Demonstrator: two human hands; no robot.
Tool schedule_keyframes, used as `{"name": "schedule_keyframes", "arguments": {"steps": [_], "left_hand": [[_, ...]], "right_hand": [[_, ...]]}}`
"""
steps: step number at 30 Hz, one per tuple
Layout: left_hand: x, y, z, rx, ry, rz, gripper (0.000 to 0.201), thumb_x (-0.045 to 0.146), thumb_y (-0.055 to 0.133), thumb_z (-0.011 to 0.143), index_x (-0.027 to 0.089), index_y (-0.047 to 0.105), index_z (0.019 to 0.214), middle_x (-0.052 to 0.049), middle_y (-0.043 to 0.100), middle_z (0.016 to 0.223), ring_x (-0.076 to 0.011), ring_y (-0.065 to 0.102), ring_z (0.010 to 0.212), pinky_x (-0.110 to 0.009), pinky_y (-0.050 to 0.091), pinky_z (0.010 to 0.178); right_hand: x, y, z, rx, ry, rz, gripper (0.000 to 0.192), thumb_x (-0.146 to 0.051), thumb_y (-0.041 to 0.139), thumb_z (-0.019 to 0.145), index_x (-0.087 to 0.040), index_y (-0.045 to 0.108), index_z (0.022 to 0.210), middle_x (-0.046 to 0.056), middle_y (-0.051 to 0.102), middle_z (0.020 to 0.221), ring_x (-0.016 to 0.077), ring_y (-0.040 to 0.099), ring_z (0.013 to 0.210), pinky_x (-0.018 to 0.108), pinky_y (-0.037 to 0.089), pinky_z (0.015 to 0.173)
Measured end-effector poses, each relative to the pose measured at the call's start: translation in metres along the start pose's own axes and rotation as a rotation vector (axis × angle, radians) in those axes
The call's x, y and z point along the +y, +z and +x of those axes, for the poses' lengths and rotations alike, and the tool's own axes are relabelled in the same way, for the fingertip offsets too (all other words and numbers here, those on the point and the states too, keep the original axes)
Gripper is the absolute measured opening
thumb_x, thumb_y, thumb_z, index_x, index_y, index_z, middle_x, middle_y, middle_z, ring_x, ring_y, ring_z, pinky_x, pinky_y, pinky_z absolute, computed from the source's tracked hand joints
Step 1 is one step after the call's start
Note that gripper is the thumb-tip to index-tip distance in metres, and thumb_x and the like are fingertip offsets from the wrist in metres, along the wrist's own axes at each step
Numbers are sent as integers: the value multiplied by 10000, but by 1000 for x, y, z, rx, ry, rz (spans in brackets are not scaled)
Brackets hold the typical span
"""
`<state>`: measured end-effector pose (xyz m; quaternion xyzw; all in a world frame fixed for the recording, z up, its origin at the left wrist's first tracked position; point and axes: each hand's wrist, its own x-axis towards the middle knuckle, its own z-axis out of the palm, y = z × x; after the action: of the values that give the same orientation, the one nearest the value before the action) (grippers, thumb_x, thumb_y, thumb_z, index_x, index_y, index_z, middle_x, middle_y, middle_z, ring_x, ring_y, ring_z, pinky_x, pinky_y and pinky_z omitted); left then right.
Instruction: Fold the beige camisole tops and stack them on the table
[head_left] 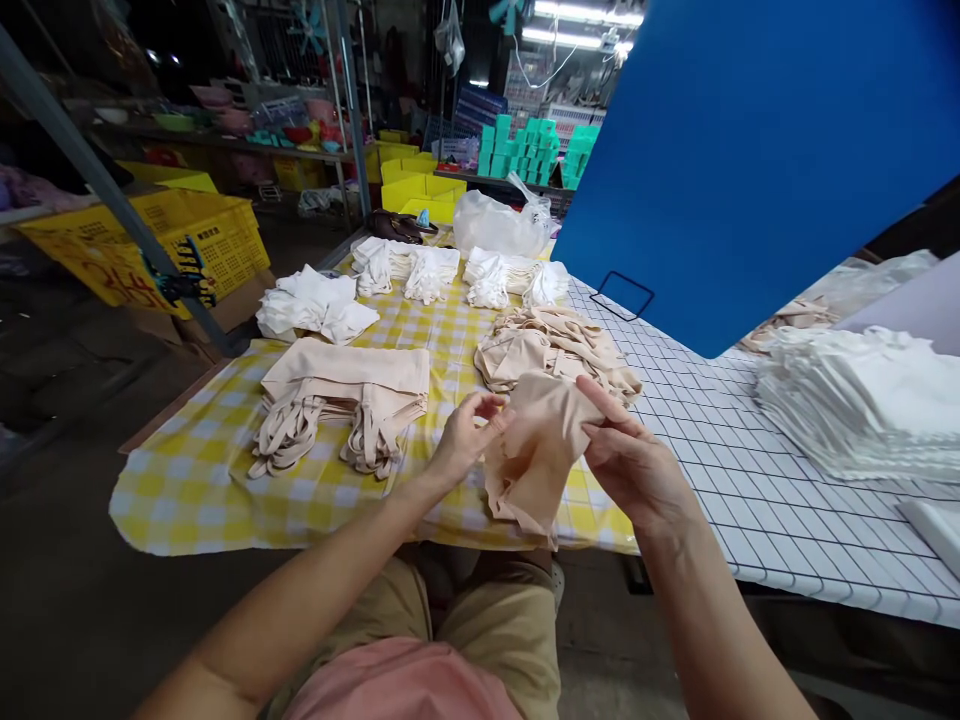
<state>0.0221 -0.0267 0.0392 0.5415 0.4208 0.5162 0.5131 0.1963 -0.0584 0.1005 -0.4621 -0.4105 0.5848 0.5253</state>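
In work: one beige stretchy fabric garment point(534, 450), pinched by my left hand point(466, 437) and right hand point(628, 460). Folded: neat beige strapped stack point(346, 395). Unsorted: rumpled beige heap point(551, 350).

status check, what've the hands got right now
Left hand and right hand both pinching one beige cloth piece. Loose beige pile just behind. Nothing between.

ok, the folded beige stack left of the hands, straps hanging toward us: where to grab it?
Take the folded beige stack by its flat far body, coming from the left side. The body lies squared and even on the checked cloth, while the straps trail loose at the near edge and would slip apart.
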Motion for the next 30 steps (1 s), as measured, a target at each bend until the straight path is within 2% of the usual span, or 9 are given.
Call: {"name": "schedule_keyframes", "arguments": {"steps": [4, 9, 13, 15, 19, 22, 24, 27, 30], "left_hand": [[10, 3, 4, -231, -30, -14, 375, 439, 666, 676, 118, 611, 864, -31, 606, 784, -162, 543, 761, -243, 413, 664], [25, -4, 7, -204, 9, 110, 462, 544, 581, 715, 138, 465, 527, 40, 389, 504, -77, 367, 504, -204, 244, 458], [43, -11, 12, -325, -104, -94, 480, 602, 527, 732, 152, 448, 586, 48, 375, 505, -57, 330, 444, -192, 244, 432], [46, -13, 15, -308, -127, -116, 462, 598, 488, 760, 152, 478, 642, 33, 425, 537, -70, 374, 458, -196, 285, 449], [43, -15, 19, -175, 26, 404, 448, 496, 398, 846, 162, 483, 559, 17, 417, 498, -108, 413, 484, -230, 305, 497], [41, -16, 17, -102, 158, 890, 391, 380, 405, 861, 161, 560, 577, -13, 465, 498, -154, 484, 547, -257, 322, 557], [43, -16, 16, -78, 197, 1012, 342, 325, 433, 848, 154, 597, 600, -26, 488, 508, -165, 506, 574, -263, 327, 572], [51, -16, 19, -73, 197, 887, 390, 303, 469, 824, 151, 524, 468, 12, 376, 422, -123, 422, 485, -250, 291, 527], [58, -21, 28, -149, 126, 550, 416, 342, 519, 786, 153, 457, 420, 46, 300, 414, -82, 319, 440, -235, 241, 485]], "right_hand": [[-4, -2, 1, -25, 3, -2, 473, -176, 640, 630, -257, 647, 1095, -82, 425, 434, 70, 407, 407, 187, 388, 457], [-10, -10, 4, 8, -49, 1, 462, -168, 650, 633, -288, 643, 1079, -66, 536, 553, 57, 493, 462, 159, 416, 465], [-5, -10, 11, 15, 17, 89, 451, -183, 672, 632, -285, 636, 1070, -26, 657, 774, 95, 596, 616, 188, 482, 551], [3, -5, 12, -8, 112, 141, 456, -248, 673, 673, -303, 599, 1120, -16, 674, 830, 114, 620, 655, 230, 508, 610], [17, 5, 7, -129, 291, 131, 585, -301, 684, 699, -305, 491, 1251, -23, 658, 719, 131, 618, 637, 292, 509, 671], [24, 5, 7, -69, 239, 93, 590, -224, 737, 623, -238, 555, 1184, -60, 583, 570, 89, 536, 519, 230, 471, 584], [26, 3, 9, 21, 159, 77, 528, -238, 753, 592, -213, 599, 1096, -59, 578, 574, 80, 501, 502, 212, 440, 534], [27, 2, 8, 88, 60, 13, 428, -301, 756, 588, -200, 623, 982, -38, 603, 630, 88, 499, 520, 215, 409, 499], [24, 3, -2, -27, 45, -146, 342, -373, 714, 650, -186, 624, 921, -20, 608, 627, 105, 520, 507, 244, 412, 505]]}}
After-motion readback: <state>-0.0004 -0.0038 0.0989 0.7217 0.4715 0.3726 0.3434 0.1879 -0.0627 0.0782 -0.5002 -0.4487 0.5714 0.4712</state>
